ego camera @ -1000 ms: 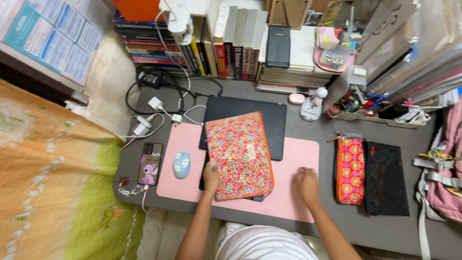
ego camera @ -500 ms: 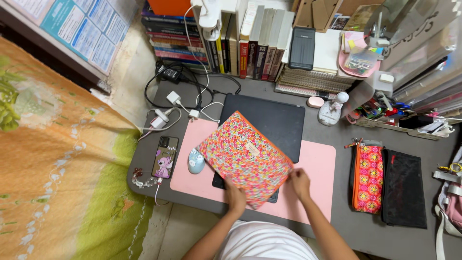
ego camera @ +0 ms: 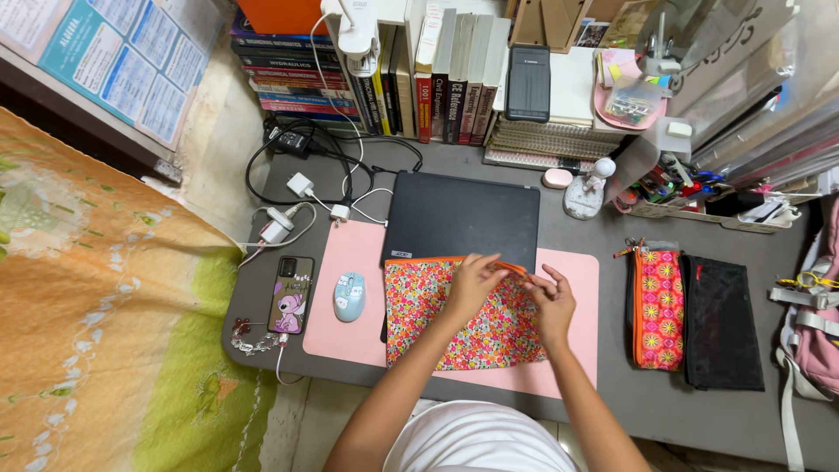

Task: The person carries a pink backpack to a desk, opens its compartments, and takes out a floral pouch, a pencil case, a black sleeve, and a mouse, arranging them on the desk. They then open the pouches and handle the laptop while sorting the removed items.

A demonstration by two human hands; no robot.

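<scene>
A flat floral sleeve point(ego camera: 428, 319) with orange trim lies on the pink desk mat point(ego camera: 350, 336), overlapping the front edge of a closed black laptop point(ego camera: 463, 218). My left hand point(ego camera: 472, 281) rests on the sleeve's upper orange edge, fingers curled onto it. My right hand point(ego camera: 552, 301) pinches the same orange edge at the sleeve's upper right corner. Both forearms reach up from the bottom of the view.
A light blue mouse point(ego camera: 349, 296) and a phone point(ego camera: 294, 295) lie left of the sleeve, with chargers and cables point(ego camera: 297, 188) behind. An orange floral pouch point(ego camera: 657, 308) and a black pouch point(ego camera: 724, 322) lie right. Books point(ego camera: 437, 79) line the back; a pink backpack point(ego camera: 817, 328) stands far right.
The sleeve was held tilted over the laptop; now it lies flat and sideways on the mat. Both hands moved from its lower edge to its upper orange edge.
</scene>
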